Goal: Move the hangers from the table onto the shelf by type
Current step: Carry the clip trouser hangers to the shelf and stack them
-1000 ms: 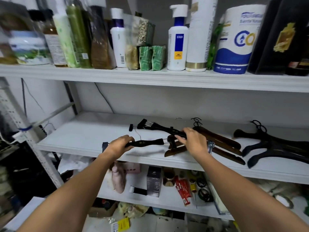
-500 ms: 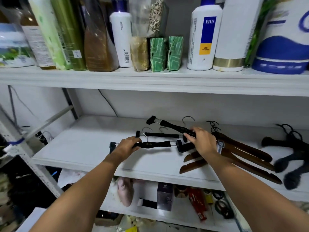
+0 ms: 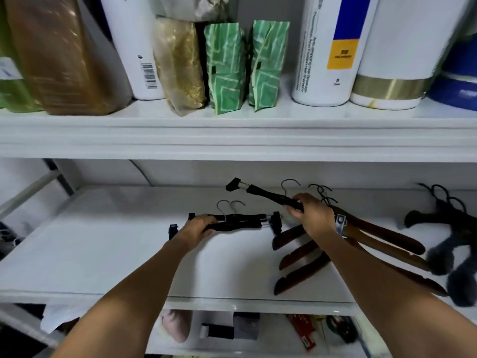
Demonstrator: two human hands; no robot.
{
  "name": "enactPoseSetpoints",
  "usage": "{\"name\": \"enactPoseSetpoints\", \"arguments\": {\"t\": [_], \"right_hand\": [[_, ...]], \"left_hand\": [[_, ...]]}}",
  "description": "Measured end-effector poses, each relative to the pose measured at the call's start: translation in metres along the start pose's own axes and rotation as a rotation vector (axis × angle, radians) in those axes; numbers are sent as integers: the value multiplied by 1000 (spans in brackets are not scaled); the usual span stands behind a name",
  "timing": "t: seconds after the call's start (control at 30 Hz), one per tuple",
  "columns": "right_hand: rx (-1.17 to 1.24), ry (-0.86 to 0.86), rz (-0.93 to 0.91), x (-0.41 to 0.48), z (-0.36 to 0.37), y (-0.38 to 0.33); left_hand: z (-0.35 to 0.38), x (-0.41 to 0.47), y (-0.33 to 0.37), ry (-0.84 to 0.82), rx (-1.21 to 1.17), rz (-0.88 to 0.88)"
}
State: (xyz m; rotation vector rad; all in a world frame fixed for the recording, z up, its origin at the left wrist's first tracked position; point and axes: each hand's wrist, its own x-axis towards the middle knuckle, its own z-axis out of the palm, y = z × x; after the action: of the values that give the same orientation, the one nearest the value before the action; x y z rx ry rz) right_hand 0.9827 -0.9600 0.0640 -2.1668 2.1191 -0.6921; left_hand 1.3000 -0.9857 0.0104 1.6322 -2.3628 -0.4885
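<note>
Right beside brown wooden hangers (crowding the shelf), each hand grips black clip hangers.

Upper shelf board: brown bag at left, white bottle with barcode, golden packet, two green patterned packets side by side, white bottle with blue-yellow label, gold-banded white container.
</note>
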Motion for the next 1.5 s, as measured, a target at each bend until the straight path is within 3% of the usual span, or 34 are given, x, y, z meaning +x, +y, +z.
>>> {"name": "enactPoseSetpoints", "arguments": {"t": [0.3, 0.5, 0.63, 0.8, 1.03, 1.17, 1.37, 1.5], "right_hand": [[56, -171, 33, 21, 22, 5], [-19, -14, -48, 1, 41, -19], [-3, -100, -43, -9, 52, -34], [34, -164, 38, -19, 58, -42], [7, -245, -115, -21, 76, -68], [46, -290, -207, -21, 93, -85], [-22, -348, -191, -19, 106, -89], [-3, -379, -170, -16, 110, -92]], "left_hand": [[17, 20, -16, -112, 53, 13], [26, 25, -19, 6, 262, 66], [23, 29, -21, 55, 298, 85], [-4, 12, -60, 188, 267, 240], [-38, -1, -98, 290, 206, 111], [-30, 4, -73, 199, 182, 110], [-6, 12, -40, -106, 229, 92], [9, 19, -30, -292, 314, -20]]}}
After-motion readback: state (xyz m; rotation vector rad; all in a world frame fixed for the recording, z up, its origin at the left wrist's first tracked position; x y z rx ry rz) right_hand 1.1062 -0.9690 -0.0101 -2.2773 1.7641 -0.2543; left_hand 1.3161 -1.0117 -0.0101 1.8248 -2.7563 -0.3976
